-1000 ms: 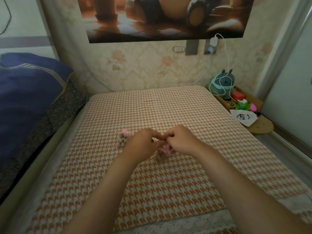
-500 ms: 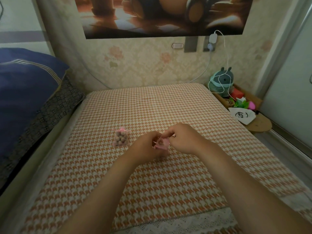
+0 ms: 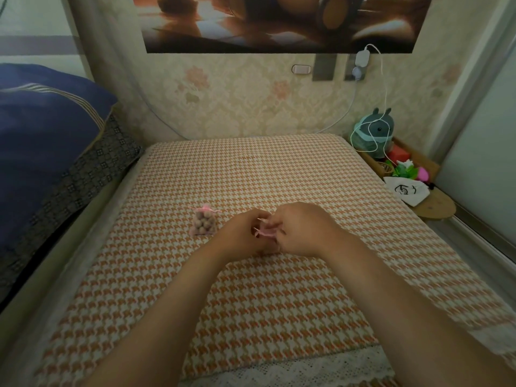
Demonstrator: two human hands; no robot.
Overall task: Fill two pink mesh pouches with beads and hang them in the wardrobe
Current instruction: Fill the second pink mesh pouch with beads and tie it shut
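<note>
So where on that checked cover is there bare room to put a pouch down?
Bare cover lies beyond the filled pouch up to the wall, and near the lace edge. Crowded: where left hand and right hand pinch the second pouch; the side shelf.

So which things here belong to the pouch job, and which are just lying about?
Job: filled pouch lying on the bed; second pouch, pinched between left hand and right hand.
Lying about: plush toy, wall charger, blue bedding, white bag.
</note>
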